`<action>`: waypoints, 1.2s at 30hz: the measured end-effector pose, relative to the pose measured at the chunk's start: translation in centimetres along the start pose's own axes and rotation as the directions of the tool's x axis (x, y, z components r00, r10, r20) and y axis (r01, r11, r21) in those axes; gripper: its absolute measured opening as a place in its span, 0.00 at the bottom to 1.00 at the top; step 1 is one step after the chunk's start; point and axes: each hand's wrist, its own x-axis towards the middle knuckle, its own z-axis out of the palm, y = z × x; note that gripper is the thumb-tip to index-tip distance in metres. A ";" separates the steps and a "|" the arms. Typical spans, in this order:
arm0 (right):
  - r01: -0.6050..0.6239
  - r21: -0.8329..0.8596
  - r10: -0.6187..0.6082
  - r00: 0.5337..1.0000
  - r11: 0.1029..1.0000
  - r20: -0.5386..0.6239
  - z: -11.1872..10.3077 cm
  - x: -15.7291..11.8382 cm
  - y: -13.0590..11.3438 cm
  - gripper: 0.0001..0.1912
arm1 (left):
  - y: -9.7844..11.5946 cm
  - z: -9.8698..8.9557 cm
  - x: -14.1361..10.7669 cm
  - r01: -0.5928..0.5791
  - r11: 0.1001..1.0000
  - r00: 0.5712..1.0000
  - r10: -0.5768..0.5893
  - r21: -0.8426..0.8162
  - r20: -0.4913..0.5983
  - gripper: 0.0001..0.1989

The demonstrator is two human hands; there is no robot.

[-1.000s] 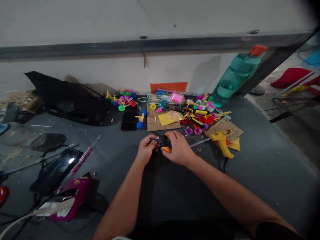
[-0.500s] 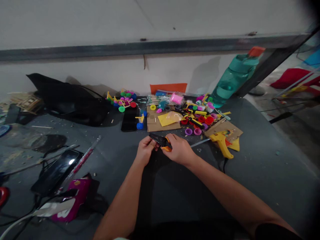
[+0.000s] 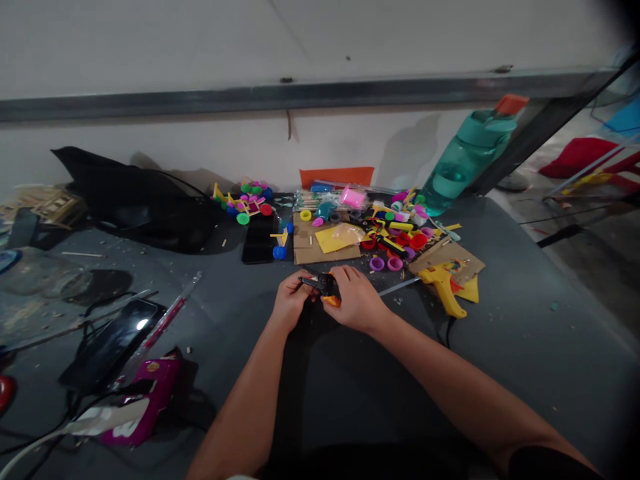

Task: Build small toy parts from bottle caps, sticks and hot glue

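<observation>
My right hand (image 3: 353, 297) is closed around the orange handles of a pair of pliers (image 3: 324, 285). Their black jaws point left and stand apart. Beside the jaws, my left hand (image 3: 290, 299) has its fingers pinched together; a small pale bit shows between the jaws at its fingertips, too small to name. Both hands are just above the grey table (image 3: 240, 313), in front of a piece of cardboard (image 3: 305, 247) with yellow paper (image 3: 327, 240) on it.
A yellow glue gun (image 3: 445, 290) lies to the right, near coloured bottle caps (image 3: 395, 264). A teal water bottle (image 3: 463, 163) leans at the back right. Behind my hands lies a dark phone (image 3: 257, 241) beside a small wheeled toy (image 3: 281, 240). Cables and a purple case (image 3: 150, 393) lie at left.
The pliers' jaws have spread apart, where before they looked closed. Both hands have stayed in nearly the same place.
</observation>
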 end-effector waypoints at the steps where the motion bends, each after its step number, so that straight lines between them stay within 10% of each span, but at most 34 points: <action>1: -0.004 -0.002 0.004 1.000 1.000 0.003 0.0 0.0 0.0 0.18 | 0.0 0.0 0.0 -0.002 1.000 1.000 0.002 0.001 0.005 0.06; 12: -0.106 -0.026 0.107 0.994 0.994 0.025 0.9 -0.1 0.3 0.15 | 0.3 0.1 0.3 0.029 1.000 1.000 -0.029 0.010 0.011 0.09; 17: -0.185 0.233 0.210 0.974 0.955 -0.086 1.8 0.5 1.6 0.17 | 0.4 0.2 1.1 0.020 0.994 0.994 -0.031 -0.107 -0.108 0.08; 22: -0.115 0.865 0.494 0.853 0.488 -0.166 1.9 1.7 3.6 0.14 | 0.4 0.0 1.7 -0.043 0.984 0.969 -0.001 -0.173 -0.247 0.08; 25: -0.045 0.943 0.565 0.810 0.330 -0.159 0.8 2.1 4.3 0.12 | 0.2 0.2 1.6 -0.052 0.988 0.961 0.010 -0.144 -0.278 0.09; 36: -0.016 0.892 0.564 0.780 0.452 -0.272 -1.4 2.0 5.3 0.11 | 2.4 1.6 5.4 -0.119 0.984 0.848 0.031 -0.132 -0.529 0.12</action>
